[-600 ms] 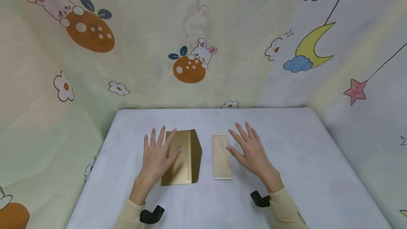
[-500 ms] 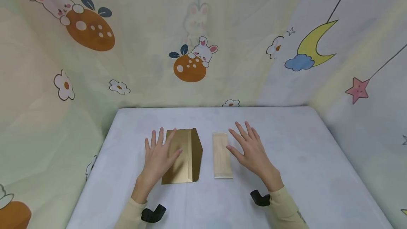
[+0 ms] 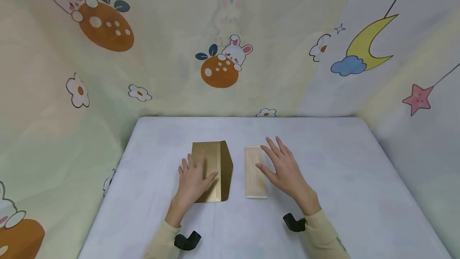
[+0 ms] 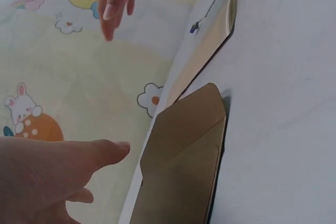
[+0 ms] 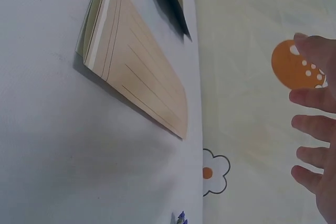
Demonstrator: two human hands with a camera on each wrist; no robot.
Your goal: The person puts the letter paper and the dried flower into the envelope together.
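A gold envelope (image 3: 217, 164) with its flap folded out to the right lies on the pale table (image 3: 323, 179). My left hand (image 3: 194, 179) rests flat on the envelope's left half, fingers straight. Just right of the envelope lies a folded cream sheet of lined paper (image 3: 254, 171). My right hand (image 3: 284, 168) hovers with spread, straight fingers at that paper's right edge, thumb over it, holding nothing. The left wrist view shows the envelope (image 4: 181, 166) and the folded paper (image 4: 210, 45) beyond it. In the right wrist view the folded paper (image 5: 137, 66) lies left of my fingertips (image 5: 310, 129).
Cartoon-print cloth walls (image 3: 223, 51) with rabbits, flowers, a moon and a star enclose the table on the back, left and right. Black wrist mounts (image 3: 187, 241) sit at both cuffs.
My left hand has slid right and toward me along the envelope, now covering its lower left. My right hand has hardly moved. The head view has tilted slightly.
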